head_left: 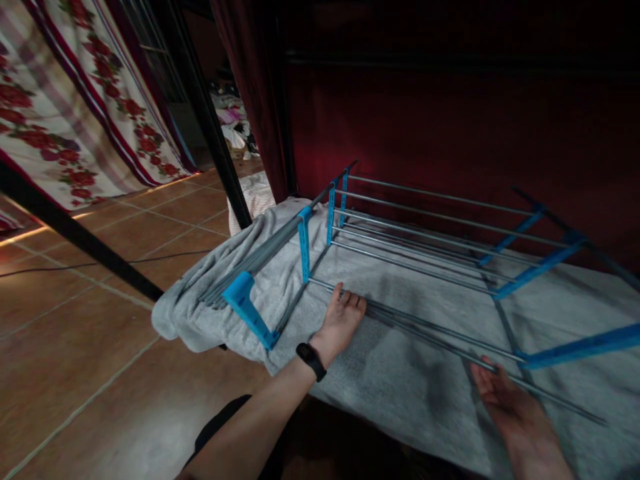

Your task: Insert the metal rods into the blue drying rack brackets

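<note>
Rack and its rods: rack (415, 268) of grey metal rods between blue plastic brackets, lying across the grey cloth; left brackets (305, 250) upright or slightly tilted, right brackets (585, 345) leaning outward to the right.
Rod bundle: several thin grey rods close together (257, 262), at the left, outside the left brackets; near ends over the cloth.
Loose rod: loose rod (565, 403) on the near side of the rack, running from the left hand to past the right hand; right end free.
Grey cloth: grey cloth (400, 397) spread beneath the rack, rumpled at the left edge.
Floor: brown tiled floor (100, 360), left; dark cable (150, 259) across it.
Backdrop: red panel (425, 133) behind the rack; dark red curtain (250, 93) and black post (205, 107) to its left; floral curtain (75, 113) far left; heap of clothes (233, 127) in the far gap.
Left hand: left hand (344, 317), black watch (311, 362) at wrist; fingers curled closed around the loose rod near its left end.
Right hand: right hand (510, 400), palm turned up; fingertips touching the loose rod; whether they close round it, cannot tell.
</note>
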A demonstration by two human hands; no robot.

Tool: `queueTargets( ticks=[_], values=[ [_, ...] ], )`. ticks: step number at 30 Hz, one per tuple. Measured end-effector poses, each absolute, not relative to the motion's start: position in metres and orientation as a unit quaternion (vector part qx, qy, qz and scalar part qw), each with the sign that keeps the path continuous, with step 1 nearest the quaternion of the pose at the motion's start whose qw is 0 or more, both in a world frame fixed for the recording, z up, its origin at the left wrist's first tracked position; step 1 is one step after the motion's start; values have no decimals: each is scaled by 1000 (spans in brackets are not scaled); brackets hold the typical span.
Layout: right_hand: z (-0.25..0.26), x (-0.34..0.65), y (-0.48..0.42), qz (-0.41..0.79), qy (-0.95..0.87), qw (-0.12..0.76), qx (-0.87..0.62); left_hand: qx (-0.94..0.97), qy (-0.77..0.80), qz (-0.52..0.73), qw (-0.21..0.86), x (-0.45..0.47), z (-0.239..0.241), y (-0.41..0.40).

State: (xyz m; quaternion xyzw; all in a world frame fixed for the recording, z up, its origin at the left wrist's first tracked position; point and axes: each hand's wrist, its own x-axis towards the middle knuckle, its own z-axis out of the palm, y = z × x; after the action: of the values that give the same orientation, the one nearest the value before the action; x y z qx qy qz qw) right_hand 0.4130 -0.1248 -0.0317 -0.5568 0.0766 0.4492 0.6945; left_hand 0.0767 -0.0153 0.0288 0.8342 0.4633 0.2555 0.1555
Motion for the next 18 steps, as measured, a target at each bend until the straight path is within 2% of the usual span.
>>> queueTargets(
  ticks=[18],
  values=[
    [-27, 413, -109, 479, 76, 689, -539, 886, 445, 116, 59, 90, 21, -18]
  ],
)
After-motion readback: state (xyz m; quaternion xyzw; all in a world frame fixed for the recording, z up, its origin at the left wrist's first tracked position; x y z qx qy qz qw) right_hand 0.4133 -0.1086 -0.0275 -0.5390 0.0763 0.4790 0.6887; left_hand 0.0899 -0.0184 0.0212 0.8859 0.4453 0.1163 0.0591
